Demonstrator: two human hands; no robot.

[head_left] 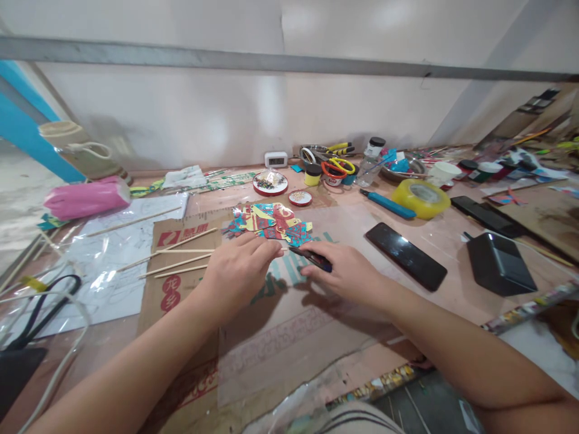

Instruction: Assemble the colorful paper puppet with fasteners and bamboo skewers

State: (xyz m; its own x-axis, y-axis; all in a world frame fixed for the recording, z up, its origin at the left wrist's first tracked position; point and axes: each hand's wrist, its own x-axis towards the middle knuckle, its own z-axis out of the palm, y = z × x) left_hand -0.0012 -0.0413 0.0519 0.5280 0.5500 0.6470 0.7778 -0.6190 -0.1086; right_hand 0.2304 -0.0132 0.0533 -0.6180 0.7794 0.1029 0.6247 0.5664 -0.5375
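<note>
Our right hand [350, 274] gripping a dark tool [312, 258], left hand [237, 268] fingers down on the coloured cutout [271, 222], neither open.

The light over my work is bright, soft and even, falling from above and slightly ahead. My hands cast only faint, short shadows toward me on the tabletop [344, 211]. The pale wall [226, 114] shows washed-out patches of glare, and the black phone [406, 255] and the clear plastic sheet [108, 265] catch white reflections. The wide lens bows the metal rail [271, 61] and stretches my forearms at the bottom corners. The middle is sharp; the far right edge is smeared and soft.
</note>
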